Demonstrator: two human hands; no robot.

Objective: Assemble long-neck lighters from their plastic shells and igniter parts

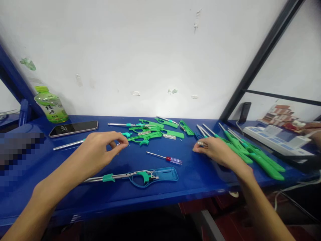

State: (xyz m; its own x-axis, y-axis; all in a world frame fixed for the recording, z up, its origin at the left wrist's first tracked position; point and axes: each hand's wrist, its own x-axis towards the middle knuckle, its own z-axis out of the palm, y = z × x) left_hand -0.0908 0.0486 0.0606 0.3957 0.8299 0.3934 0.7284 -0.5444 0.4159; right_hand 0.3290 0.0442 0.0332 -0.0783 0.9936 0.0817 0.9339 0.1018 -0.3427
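My left hand [106, 149] is raised over the blue table, thumb and fingertips pinched on something thin and tiny that I cannot make out. My right hand [218, 151] holds a small pale piece [202, 144] between its fingers, beside several green lighters [262, 160]. A screwdriver [173, 160] with a red and clear handle lies between the hands. Nearer the front edge is an opened blue lighter [167, 174], its teal trigger and wires exposed. Green shell halves [150, 135] and metal tubes are spread behind my left hand.
A phone [74, 129] and a green-capped bottle [51, 105] are at the back left. On the right, a white power strip [278, 142] sits beyond a dark frame post, with another person's hand [314, 129] at the edge. The wall [150, 50] closes off the back.
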